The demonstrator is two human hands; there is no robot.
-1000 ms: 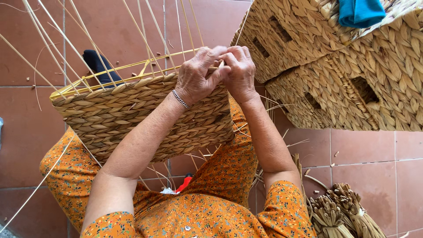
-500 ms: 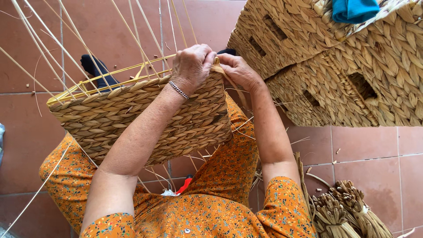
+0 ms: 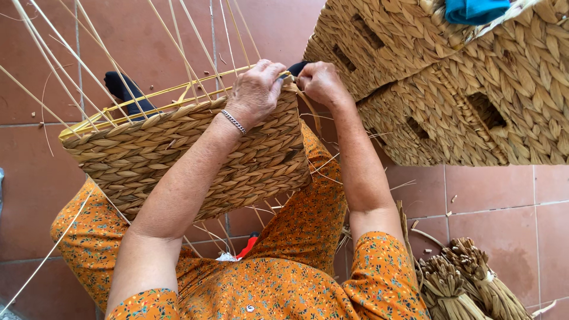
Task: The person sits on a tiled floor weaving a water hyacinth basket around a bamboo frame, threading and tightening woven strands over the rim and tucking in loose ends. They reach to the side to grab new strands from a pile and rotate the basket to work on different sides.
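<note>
A half-woven straw basket (image 3: pixel 178 154) rests on my lap, with a yellow frame along its top and thin upright stakes (image 3: pixel 178 47) rising from it. My left hand (image 3: pixel 256 90), with a silver bracelet on its wrist, presses on the basket's upper right corner, fingers curled over the rim. Close beside it, my right hand (image 3: pixel 320 82) pinches a straw strand at that same corner. The fingertips of both hands are partly hidden behind the rim.
Finished woven baskets (image 3: pixel 450 89) are stacked at the upper right, a blue cloth (image 3: pixel 474 9) in the top one. Bundles of dried straw (image 3: pixel 468 284) lie on the red tile floor (image 3: pixel 498 207) at the lower right. Dark footwear (image 3: pixel 124 89) shows behind the basket.
Both hands have stayed at the basket's upper right corner. The right hand has drawn slightly away from the left, and the basket has tilted a little.
</note>
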